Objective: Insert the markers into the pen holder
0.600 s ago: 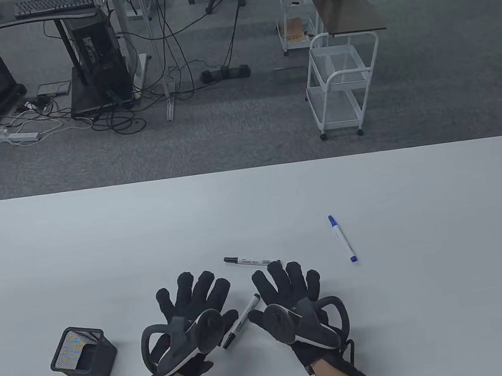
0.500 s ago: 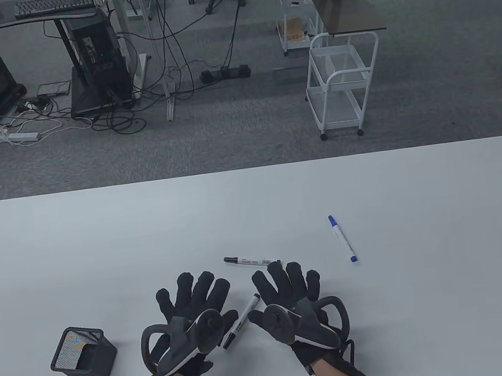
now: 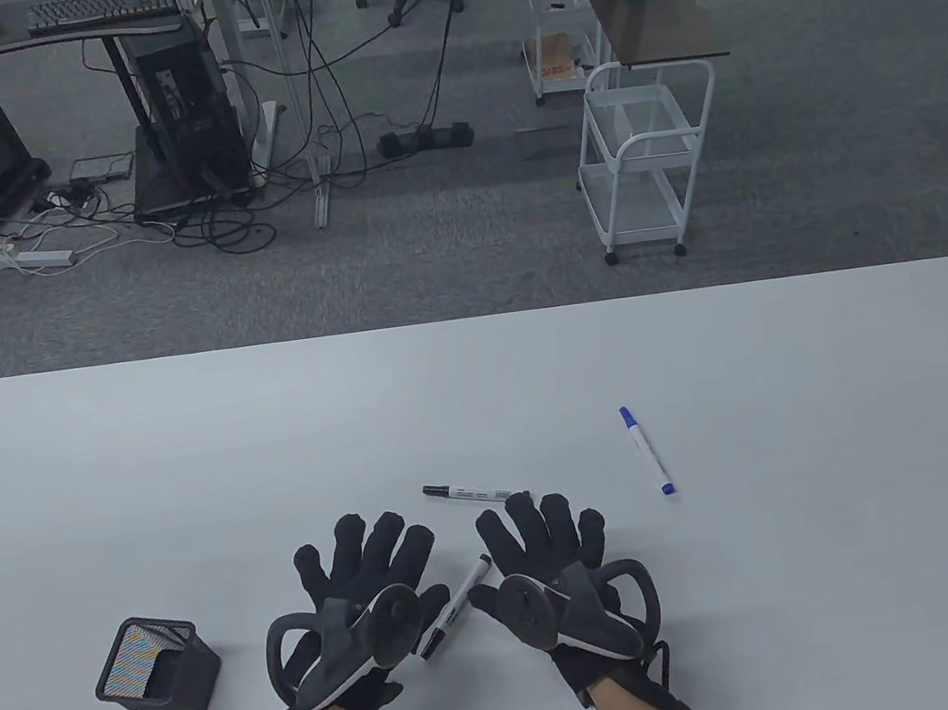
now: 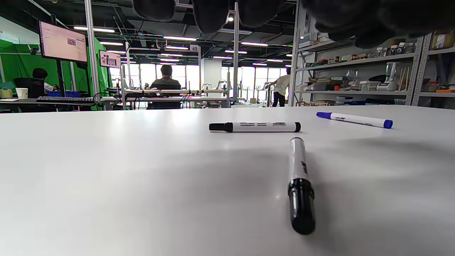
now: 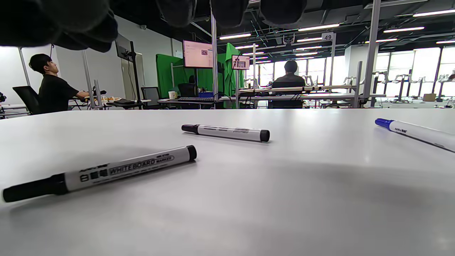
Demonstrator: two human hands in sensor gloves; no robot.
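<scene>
Three markers (image 3: 455, 606) loose on table | both hands (image 3: 365, 587) spread, holding nothing

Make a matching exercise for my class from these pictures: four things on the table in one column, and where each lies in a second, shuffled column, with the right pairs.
Things
1. pen holder
2. blue marker
3. far black marker
4. near black marker

Places (table view)
A. between the left hand and the right hand
B. off to the right, away from both hands
C. just beyond the fingertips, lying crosswise
D. left of the left hand, near the table's front edge

Pairs: 1-D, 2-B, 3-C, 4-A
</scene>
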